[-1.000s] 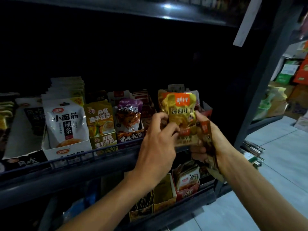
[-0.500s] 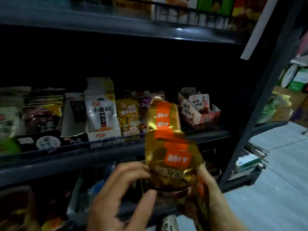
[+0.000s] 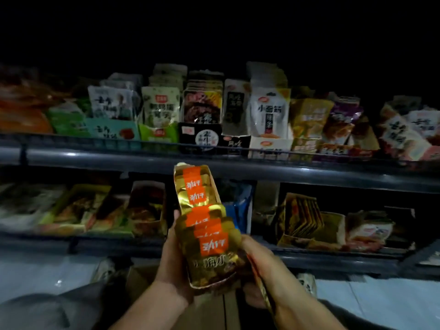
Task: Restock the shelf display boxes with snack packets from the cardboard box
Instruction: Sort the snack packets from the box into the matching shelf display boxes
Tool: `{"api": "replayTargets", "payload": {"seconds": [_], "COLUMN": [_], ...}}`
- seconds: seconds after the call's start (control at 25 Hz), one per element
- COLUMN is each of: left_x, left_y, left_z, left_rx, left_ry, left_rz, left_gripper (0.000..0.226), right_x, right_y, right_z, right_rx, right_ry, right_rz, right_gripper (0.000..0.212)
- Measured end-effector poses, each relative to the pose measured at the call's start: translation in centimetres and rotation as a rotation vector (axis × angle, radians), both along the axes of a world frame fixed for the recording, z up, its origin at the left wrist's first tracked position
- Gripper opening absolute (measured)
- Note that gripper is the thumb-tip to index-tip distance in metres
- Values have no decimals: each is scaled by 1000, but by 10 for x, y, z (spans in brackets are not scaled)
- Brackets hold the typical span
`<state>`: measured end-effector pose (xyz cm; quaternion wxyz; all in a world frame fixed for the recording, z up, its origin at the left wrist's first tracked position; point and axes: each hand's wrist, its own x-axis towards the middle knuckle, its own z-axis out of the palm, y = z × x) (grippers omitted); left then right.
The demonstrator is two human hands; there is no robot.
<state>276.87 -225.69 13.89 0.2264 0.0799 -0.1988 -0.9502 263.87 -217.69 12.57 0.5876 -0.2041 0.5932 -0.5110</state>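
Both hands, left (image 3: 172, 263) & right (image 3: 264, 265), grasp the gold box (image 3: 202, 225); keep it level so packets (image 3: 214, 244) stay in.

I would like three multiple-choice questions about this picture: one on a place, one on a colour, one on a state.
1. Where is the gold display box?
A. on the upper shelf
B. held in front of the shelves
C. on the floor

2. What colour are the label bands on its packets?
A. orange
B. blue
C. green

3. What is the left hand doing?
A. hanging free
B. pointing
C. gripping the box

Answers: 1 B, both hands carry it, the right hand opposite; 2 A, orange bands show; 3 C, fingers wrap its side.
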Motion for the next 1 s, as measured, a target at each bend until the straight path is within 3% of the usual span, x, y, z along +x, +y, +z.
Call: {"api": "replayTargets", "payload": {"seconds": [0.04,0.08,0.16,0.24,0.32,0.48,0.68,0.88,1.0], "left_x": [-1,1,5,13,15,14,15,15,15], "left_y": [0,-2,-2,-6,-12,-6,-8,-9,-3], "left_z": [1,-11,-22,-20,-24,-24,-37,-42,-46], "left_rx": [48,154,170,141,117,130,36,66,56], "left_ry": [-13,-165,-334,-374,-389,-328,-459,-461,-468], "left_rz": [28,94,170,202,204,-12,-75,-120,-177], "left_gripper": [80,77,72,69,65,75,73,83,87], "right_x": [7,12,17,15,0,-20,-27,-37,-40], "right_y": [2,7,20,26,20,-12,-41,-41,-38], "right_z": [10,22,42,64,82,101,83,91,90], "right_rx": [9,13,-9,-37,-171,-322,-235,-201,-136], "right_ry": [-4,10,156,366,619,1084,1306,1375,1372], "right_rz": [21,37,-15,-113,-83,233,448,281,334], "right_gripper": [51,50,40,25,23,27,47,51,53]}}
